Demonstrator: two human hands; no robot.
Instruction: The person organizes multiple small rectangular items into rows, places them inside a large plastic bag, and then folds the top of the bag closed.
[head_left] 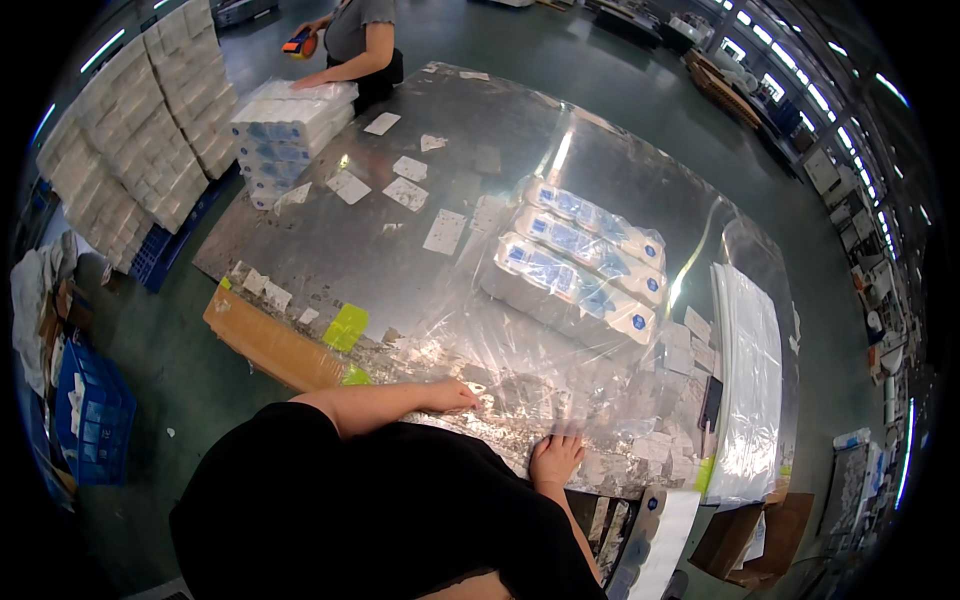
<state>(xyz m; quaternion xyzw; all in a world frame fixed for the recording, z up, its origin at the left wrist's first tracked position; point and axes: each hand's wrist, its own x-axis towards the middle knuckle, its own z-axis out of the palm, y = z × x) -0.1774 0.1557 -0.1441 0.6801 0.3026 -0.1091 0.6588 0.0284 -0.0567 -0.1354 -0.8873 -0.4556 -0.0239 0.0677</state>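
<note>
A large clear plastic bag (480, 335) lies on the metal table, its loose film spread toward me. Inside sit several wrapped packs of white paper rolls (575, 285) with blue print, side by side in rows. My left hand (455, 396) is closed at the near left edge of the film, fingers pinched together on it. At the table's near edge my right hand (558, 458) rests with its fingers stretched out over the film's near edge. The exact border of the film is hard to make out through the glare.
Flat white bags (745, 380) are stacked at the right, beside a dark phone-like object (711, 403). Another roll pack (650, 545) stands below the near edge by an open carton (755, 540). Across the table a person (360, 50) touches a bagged bundle (290, 130), holding a tape dispenser (299, 43).
</note>
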